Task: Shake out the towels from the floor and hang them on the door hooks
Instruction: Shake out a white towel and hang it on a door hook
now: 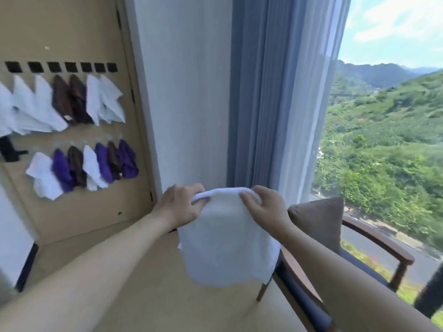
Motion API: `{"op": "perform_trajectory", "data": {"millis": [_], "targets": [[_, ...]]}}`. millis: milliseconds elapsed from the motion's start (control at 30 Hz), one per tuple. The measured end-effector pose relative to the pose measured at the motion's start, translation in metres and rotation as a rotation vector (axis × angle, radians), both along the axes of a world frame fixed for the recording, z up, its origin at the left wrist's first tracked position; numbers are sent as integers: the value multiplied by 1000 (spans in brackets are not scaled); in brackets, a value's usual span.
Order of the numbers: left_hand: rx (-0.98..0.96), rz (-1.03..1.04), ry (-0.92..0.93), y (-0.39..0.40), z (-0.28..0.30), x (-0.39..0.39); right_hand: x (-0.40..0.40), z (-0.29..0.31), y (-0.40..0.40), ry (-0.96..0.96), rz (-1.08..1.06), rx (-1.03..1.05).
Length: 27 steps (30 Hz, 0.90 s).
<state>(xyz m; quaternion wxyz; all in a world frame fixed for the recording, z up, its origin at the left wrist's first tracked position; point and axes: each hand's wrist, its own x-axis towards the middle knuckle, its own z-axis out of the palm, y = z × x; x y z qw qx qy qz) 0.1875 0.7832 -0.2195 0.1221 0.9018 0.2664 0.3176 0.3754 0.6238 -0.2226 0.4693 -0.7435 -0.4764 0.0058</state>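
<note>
Holding a white towel at lower centre of the frame, left hand and right hand pinching its top edge, shaking it out. Next, likely needing a free hook on the door, upper left.

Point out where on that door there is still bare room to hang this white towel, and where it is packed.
Both hands, left hand and right hand, grip the white towel. On the door, bare panel lies above the black hooks and below the lower row of towels. The upper row of towels overlaps tightly, and the lower row does too: no free hook shows.
</note>
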Motion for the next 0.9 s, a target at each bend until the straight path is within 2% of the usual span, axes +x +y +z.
{"op": "perform_trajectory", "data": {"millis": [167,267,433,667,900], "targets": [[9,175,-62,67,23,-94,-63,27,108,2,275,34],[-41,290,-51,103,36,-138,-89,34,172,-2,359,59],[-102,481,-3,178,55,-186,-116,52,293,-144,413,-78],[-119,606,20,310,97,-205,-125,87,450,-247,500,34],[-99,655,-22,436,138,-211,-113,122,597,-196,517,112]]}}
